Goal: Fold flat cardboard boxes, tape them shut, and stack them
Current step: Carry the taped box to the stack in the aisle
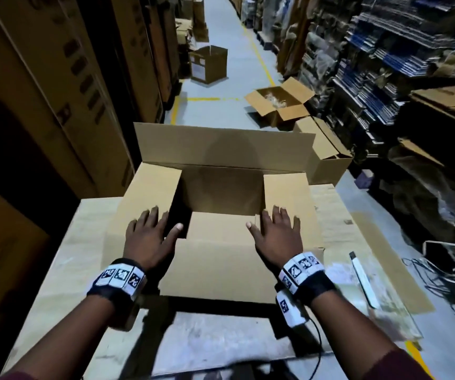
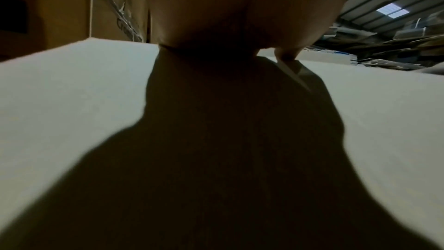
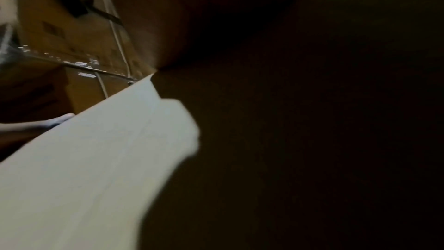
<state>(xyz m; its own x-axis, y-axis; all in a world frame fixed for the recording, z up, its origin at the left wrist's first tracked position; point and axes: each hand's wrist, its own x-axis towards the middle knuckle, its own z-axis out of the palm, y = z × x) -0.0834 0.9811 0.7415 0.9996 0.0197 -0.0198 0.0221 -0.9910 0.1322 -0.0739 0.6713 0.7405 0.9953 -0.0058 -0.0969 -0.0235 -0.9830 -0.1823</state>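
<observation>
A brown cardboard box [image 1: 220, 267] stands on the cardboard-covered work table [image 1: 64, 264], its top partly folded. The far long flap [image 1: 220, 145] stands upright. My left hand [image 1: 149, 231] lies flat, fingers spread, on the left short flap [image 1: 149, 193]. My right hand [image 1: 275, 231] lies flat on the right short flap [image 1: 289, 193]. The near long flap lies under both wrists. Both wrist views show only pale cardboard [image 2: 72, 92] [image 3: 84, 159] and the hands' dark shadow.
A white box cutter [image 1: 363, 281] lies on the table to the right. Open boxes [image 1: 281, 102] [image 1: 209, 64] stand on the aisle floor ahead, one closed box [image 1: 327, 152] behind the table. Tall carton stacks [image 1: 56, 91] flank the left, shelving with flat stock [image 1: 385, 64] the right.
</observation>
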